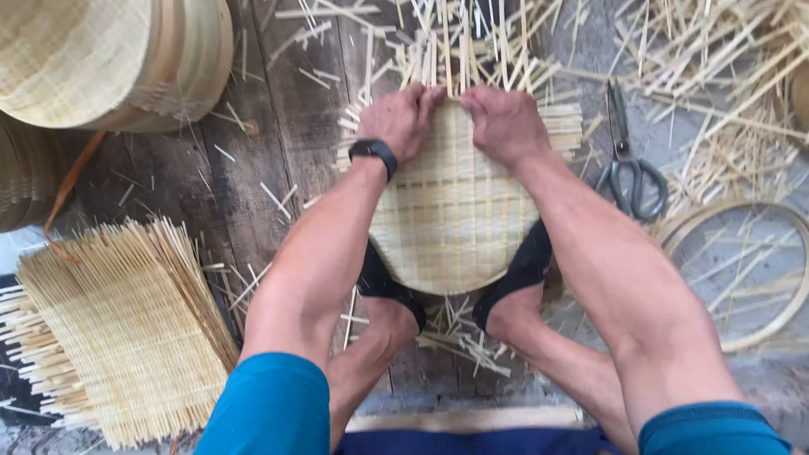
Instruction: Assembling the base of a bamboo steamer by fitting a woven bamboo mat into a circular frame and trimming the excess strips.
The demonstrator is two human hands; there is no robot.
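Observation:
A round woven bamboo mat (pixel 455 211) lies on the wooden floor, its near edge pinned under my two feet in dark socks. My left hand (pixel 400 120), with a black watch on the wrist, presses on the mat's far left edge. My right hand (pixel 504 122) presses on the far edge beside it, knuckles nearly touching the left. Both hands have their fingers curled over loose bamboo strips (pixel 447 50) that stick out beyond the weave.
Metal scissors (pixel 628 168) lie to the right of the mat. A bamboo hoop (pixel 788 295) rests at the far right among scattered strips. A stack of square woven mats (pixel 126 329) sits at lower left, and finished round bamboo lids (pixel 109 59) are piled at upper left.

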